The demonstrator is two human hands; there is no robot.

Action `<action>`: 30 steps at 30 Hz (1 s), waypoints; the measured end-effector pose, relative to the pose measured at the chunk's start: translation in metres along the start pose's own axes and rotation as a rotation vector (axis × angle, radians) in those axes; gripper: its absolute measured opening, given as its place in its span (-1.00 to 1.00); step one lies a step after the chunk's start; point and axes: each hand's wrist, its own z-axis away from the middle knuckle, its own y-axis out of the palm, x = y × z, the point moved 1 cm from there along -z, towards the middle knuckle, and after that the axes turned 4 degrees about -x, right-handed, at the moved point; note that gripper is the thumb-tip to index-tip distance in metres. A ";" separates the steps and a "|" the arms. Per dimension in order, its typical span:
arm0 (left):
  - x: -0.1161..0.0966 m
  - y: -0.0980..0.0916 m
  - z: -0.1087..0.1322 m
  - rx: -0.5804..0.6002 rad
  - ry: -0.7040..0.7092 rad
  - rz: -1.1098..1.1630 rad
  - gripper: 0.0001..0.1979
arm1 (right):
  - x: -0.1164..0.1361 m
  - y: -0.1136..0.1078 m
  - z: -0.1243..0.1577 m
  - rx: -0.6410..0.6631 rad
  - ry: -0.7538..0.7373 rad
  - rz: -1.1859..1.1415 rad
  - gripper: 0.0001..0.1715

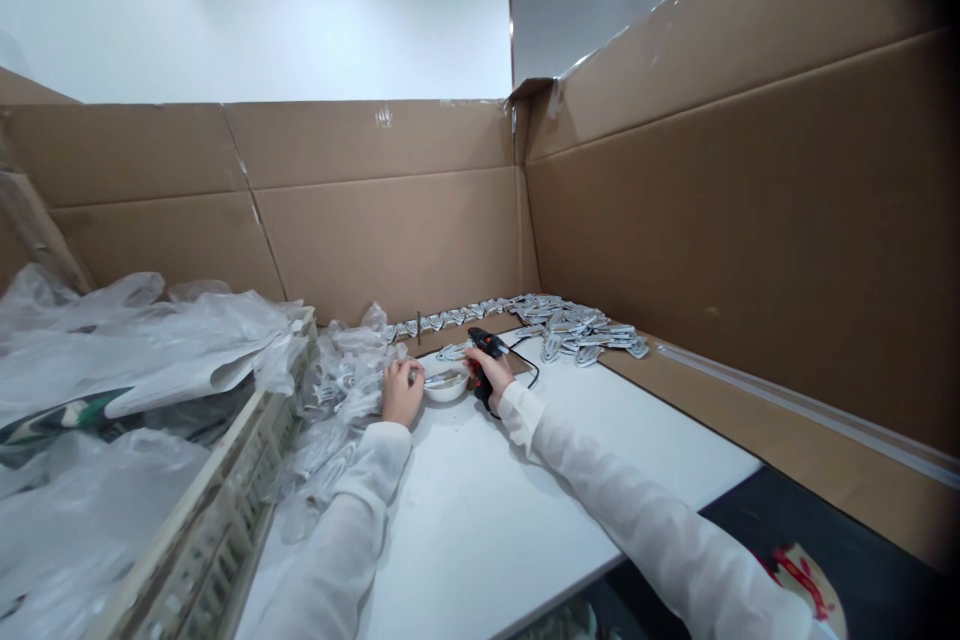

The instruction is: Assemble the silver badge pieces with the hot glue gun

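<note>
Head view shows the right hand (491, 373) gripping a black-and-red tool (487, 342), held aslant just right of the white bowl (448, 394), while the nearer left hand (403, 392) curls at the bowl's left, its hold unclear.

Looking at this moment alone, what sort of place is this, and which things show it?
Probably a small assembly or packing workstation: a black-and-red tool in the right hand, a pile of similar small pieces, and a crate heaped with clear plastic.
</note>
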 end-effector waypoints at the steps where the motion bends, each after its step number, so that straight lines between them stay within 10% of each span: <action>1: 0.000 -0.001 0.001 -0.009 0.013 -0.004 -0.85 | 0.000 0.000 0.000 0.001 -0.003 -0.002 -0.89; 17: -0.007 0.000 0.001 0.095 0.158 -0.086 -0.66 | -0.001 0.000 0.000 0.004 0.001 -0.005 -0.88; 24: 0.005 -0.002 -0.039 0.502 -0.006 0.033 -0.87 | -0.003 0.000 -0.002 0.010 -0.010 0.005 -0.90; 30: 0.004 -0.017 -0.046 0.629 -0.049 -0.022 -0.89 | -0.007 0.000 -0.001 0.057 0.015 0.001 -0.87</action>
